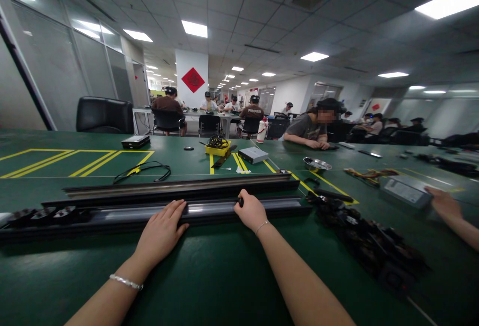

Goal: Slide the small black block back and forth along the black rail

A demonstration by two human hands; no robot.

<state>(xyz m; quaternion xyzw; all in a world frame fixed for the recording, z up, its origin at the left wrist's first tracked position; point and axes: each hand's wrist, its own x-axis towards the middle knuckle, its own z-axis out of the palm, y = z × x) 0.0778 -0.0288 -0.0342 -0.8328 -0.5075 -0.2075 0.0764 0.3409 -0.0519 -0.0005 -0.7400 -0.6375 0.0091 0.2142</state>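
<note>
Head view: left hand [160,231] lies flat on rail [211,209], right hand [253,211] pinches black part [240,200]

One head-worn camera looks forward and slightly down from above the near side of the table [224,276], the left hand [160,228] and right hand [253,212] close below it. Its wide view runs over the far edge to a distant column [181,97] and up to the ceiling [239,6].

The green counter [224,276] carries a long rail [211,209] under the hands [160,231], a black cable [144,166] beyond them, dark parts [368,238] to their right
</note>
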